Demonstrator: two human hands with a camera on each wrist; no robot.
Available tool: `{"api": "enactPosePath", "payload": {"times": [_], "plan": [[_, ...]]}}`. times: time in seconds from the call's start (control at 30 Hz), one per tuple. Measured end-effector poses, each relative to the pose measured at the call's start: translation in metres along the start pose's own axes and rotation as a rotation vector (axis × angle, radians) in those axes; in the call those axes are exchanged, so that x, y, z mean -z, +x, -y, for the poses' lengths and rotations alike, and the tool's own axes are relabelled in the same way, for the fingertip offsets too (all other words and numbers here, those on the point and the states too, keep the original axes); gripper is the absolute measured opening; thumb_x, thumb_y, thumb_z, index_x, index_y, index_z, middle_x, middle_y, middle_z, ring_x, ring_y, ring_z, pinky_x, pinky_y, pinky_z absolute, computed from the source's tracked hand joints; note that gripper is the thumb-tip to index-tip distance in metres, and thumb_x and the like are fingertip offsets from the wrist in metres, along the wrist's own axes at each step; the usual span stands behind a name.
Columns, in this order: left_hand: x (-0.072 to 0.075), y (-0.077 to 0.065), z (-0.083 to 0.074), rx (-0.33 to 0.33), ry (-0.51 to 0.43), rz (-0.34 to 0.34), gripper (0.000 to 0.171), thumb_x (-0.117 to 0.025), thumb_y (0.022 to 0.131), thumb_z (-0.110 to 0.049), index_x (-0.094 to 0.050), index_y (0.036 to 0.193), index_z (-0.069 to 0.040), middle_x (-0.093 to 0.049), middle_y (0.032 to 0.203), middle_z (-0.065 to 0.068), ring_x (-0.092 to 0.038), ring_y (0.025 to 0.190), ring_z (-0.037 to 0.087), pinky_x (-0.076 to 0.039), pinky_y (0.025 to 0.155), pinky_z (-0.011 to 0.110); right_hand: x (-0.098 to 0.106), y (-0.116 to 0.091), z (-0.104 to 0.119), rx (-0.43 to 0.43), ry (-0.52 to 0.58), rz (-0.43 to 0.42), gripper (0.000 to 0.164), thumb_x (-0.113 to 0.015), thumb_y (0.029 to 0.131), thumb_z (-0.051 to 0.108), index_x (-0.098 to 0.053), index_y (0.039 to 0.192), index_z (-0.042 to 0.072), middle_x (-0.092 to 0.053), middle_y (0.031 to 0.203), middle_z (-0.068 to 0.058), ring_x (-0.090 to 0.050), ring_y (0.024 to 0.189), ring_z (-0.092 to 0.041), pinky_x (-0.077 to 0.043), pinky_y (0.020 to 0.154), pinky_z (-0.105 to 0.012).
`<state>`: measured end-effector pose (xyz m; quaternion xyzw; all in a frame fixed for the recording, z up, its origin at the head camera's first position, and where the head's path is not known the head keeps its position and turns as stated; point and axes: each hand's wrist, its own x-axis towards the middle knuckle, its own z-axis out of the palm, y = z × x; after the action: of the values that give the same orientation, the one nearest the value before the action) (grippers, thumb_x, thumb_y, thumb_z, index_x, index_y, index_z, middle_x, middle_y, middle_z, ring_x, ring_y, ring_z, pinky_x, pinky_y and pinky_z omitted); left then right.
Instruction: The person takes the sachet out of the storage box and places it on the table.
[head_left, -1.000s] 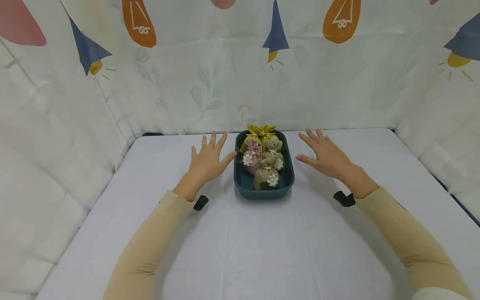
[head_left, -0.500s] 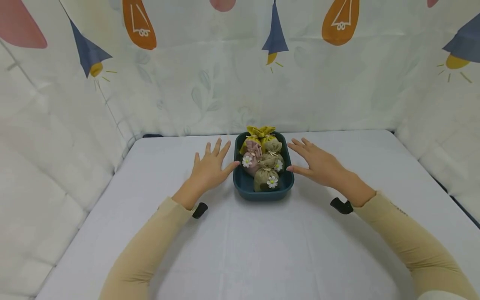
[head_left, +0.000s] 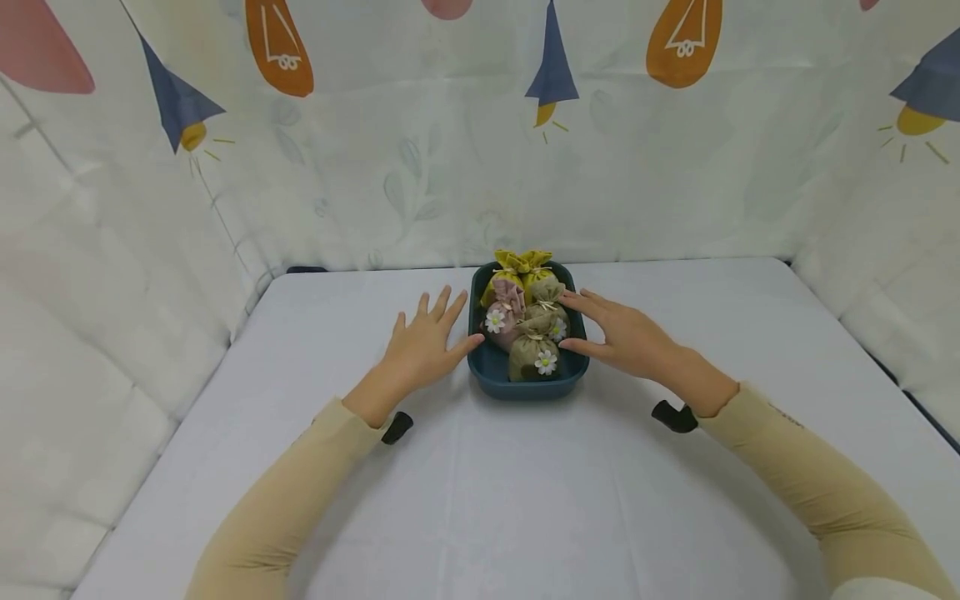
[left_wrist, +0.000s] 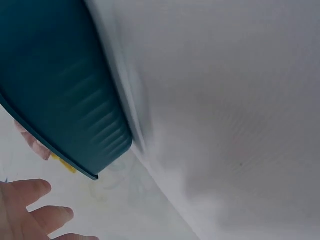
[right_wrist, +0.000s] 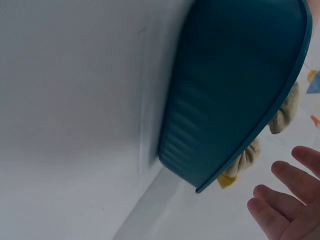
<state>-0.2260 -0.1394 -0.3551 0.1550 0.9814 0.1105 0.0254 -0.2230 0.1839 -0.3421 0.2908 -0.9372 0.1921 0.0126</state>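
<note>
A dark teal plastic basin (head_left: 528,390) holds several small drawstring pouches. Two yellow pouches (head_left: 508,263) are at the back, a pink pouch (head_left: 501,327) with a white flower on the left, and olive-beige pouches (head_left: 528,360) on the right and in front. My left hand (head_left: 422,348) is at the basin's left side, fingers spread, thumb tip overlapping the rim. My right hand (head_left: 628,337) reaches over the right rim, straight fingertips and thumb right at the beige pouches. In both wrist views the hands show above the rim, fingers apart, holding nothing.
The basin stands near the far edge of a table with a white cloth (head_left: 532,492). Behind it hangs a pale fabric backdrop (head_left: 480,183) printed with lamps and bulbs. Black wrist straps (head_left: 675,416) show below both hands.
The right hand has moved left, from beside the basin to over its right rim. The left hand has shifted slightly right and nearer the camera. The basin and pouches stay put.
</note>
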Motion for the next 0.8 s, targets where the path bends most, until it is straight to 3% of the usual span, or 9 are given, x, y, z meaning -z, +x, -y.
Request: {"api": "enactPosePath", "payload": {"times": [0.13,0.23,0.57,0.8], "plan": [[0.003,-0.003,0.0,-0.008,-0.004,-0.002,0.082,-0.041,0.103,-0.066,-0.015,0.167,-0.022,-0.007,0.171,0.01,-0.005,0.155,0.043,-0.01,0.116,0.073,-0.002,0.002,0.002,0.022,0.057,-0.024,0.073,-0.07,0.098,0.041,-0.043,0.157,0.008,-0.047,0.154,-0.021,-0.063,0.119,-0.04,-0.047,0.102,-0.058],[0.004,-0.005,0.001,-0.017,0.001,-0.001,0.082,-0.042,0.103,-0.066,-0.015,0.167,-0.022,-0.007,0.171,0.01,-0.006,0.155,0.043,-0.012,0.116,0.073,-0.003,0.005,0.003,0.012,0.099,-0.038,0.069,-0.071,0.099,0.038,-0.046,0.155,0.007,-0.053,0.148,-0.022,-0.06,0.124,-0.042,-0.051,0.098,-0.057],[-0.003,-0.005,0.0,-0.042,0.008,0.059,0.088,-0.041,0.102,-0.069,-0.008,0.167,-0.021,-0.006,0.172,0.008,-0.007,0.155,0.042,-0.011,0.117,0.07,-0.005,0.016,0.002,-0.044,0.321,-0.028,0.06,-0.072,0.099,0.026,-0.051,0.15,0.001,-0.059,0.143,-0.018,-0.063,0.12,-0.036,-0.055,0.094,-0.049],[-0.008,-0.007,0.002,-0.061,0.012,0.071,0.09,-0.041,0.101,-0.07,-0.009,0.167,-0.019,-0.007,0.171,0.007,-0.008,0.155,0.042,-0.013,0.117,0.07,-0.001,0.023,-0.001,-0.094,0.367,0.03,0.057,-0.072,0.099,0.027,-0.054,0.148,0.002,-0.064,0.135,-0.017,-0.064,0.116,-0.033,-0.054,0.09,-0.051]]}}
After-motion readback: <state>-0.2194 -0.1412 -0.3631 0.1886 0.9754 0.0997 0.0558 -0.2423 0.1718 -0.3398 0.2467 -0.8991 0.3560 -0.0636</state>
